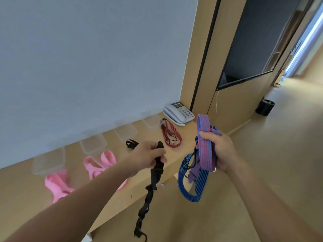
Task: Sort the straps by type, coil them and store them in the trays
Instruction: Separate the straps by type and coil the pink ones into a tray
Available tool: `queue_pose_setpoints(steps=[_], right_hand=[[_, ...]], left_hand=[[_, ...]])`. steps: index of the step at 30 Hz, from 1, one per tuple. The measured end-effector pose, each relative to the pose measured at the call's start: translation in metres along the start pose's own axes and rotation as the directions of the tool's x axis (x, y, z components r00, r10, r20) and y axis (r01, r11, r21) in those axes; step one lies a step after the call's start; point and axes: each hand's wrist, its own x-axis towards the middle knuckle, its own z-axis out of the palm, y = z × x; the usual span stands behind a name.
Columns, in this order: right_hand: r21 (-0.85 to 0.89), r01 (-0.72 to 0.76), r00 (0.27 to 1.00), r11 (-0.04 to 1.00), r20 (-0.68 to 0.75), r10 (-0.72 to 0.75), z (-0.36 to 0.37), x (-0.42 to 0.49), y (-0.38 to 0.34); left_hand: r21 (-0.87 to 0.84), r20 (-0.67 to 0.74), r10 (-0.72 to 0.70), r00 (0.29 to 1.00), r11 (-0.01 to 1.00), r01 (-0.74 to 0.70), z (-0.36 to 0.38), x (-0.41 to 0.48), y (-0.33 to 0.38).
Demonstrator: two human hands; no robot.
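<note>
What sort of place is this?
Probably an office or meeting room: a desk phone on a long wooden counter, a big dark wall screen, a black waste bin on the floor.

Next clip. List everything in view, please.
trays: four, clear, on the counter along the wall
pink straps: two piles, pink, counter left
phone: one, white, counter's far end
red strap: one, red striped, counter near phone
black loop: one, black, counter behind left hand
bin: one, black, floor right
black strap: one, black, hanging from left hand
striped straps: bunch, blue and purple, in right hand
left hand: one, grips black strap
right hand: one, grips striped straps
</note>
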Motion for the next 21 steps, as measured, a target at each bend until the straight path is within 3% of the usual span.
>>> queue_pose_setpoints(steps=[7,12,14,16,18,21], right_hand=[[-0.174,-0.007,1.000,0.985,-0.011,0.005,-0.003,0.071,-0.008],[-0.192,-0.019,1.000,0.981,-0.002,0.019,-0.007,0.130,-0.007],[-0.182,-0.032,0.999,0.983,0.019,0.036,-0.008,0.161,-0.008],[-0.189,-0.062,0.996,0.980,0.049,0.072,-0.007,0.196,-0.009],[-0.213,-0.095,0.989,0.972,0.090,0.116,-0.005,0.233,-0.006],[-0.258,-0.133,0.971,0.957,0.162,0.179,0.002,0.287,0.004]], left_hand=[[0.218,0.014,0.081,0.997,0.973,-0.082,-0.013,0.051,0.013],[0.368,-0.059,0.286,0.956,0.897,-0.246,-0.015,0.080,0.004],[0.267,-0.073,0.306,0.949,0.923,-0.277,-0.015,0.090,0.001],[0.011,-0.085,0.289,0.954,0.957,-0.289,-0.010,0.102,0.000],[-0.221,-0.200,0.207,0.958,0.942,-0.250,-0.006,0.120,0.000],[-0.345,-0.380,0.060,0.923,0.917,-0.201,-0.002,0.149,0.003]])
